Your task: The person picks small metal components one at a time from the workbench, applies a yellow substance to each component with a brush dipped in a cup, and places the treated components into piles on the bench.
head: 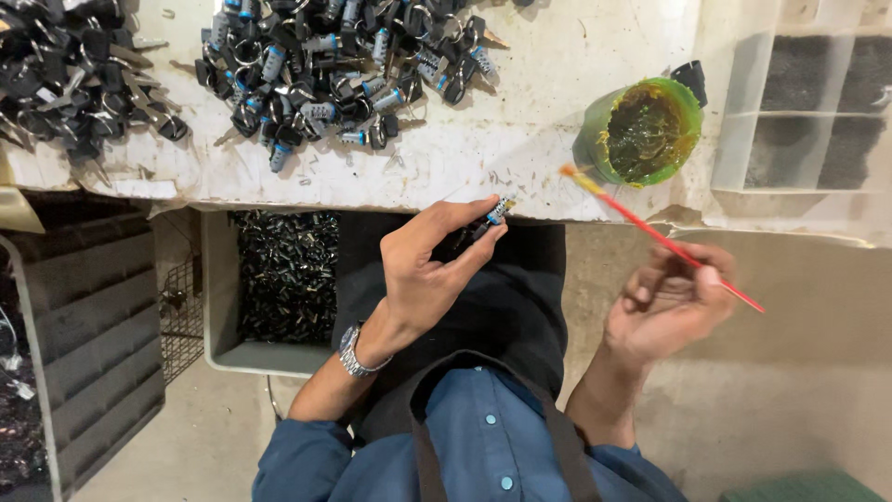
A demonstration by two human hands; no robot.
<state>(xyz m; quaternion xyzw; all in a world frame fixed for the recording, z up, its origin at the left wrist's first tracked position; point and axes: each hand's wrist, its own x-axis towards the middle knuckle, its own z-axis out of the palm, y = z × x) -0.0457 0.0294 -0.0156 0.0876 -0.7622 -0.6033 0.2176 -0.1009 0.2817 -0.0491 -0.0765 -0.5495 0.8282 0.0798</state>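
Note:
My left hand (429, 268) pinches a small cylinder lock (498, 210) with a silver and blue tip between thumb and fingers, just below the bench edge. My right hand (671, 302) grips a thin red brush (655, 233), its yellowish bristle tip pointing up-left toward the lock and close to a green cup (641, 130) of dark grease on the bench. A metal watch sits on my left wrist.
A worn white bench (520, 139) carries two heaps of black keyed locks (334, 70), the other heap (74, 79) at far left. Under it a grey bin (223, 344) holds dark parts. A clear compartment tray (808, 112) is at right, a grey crate (88, 344) at left.

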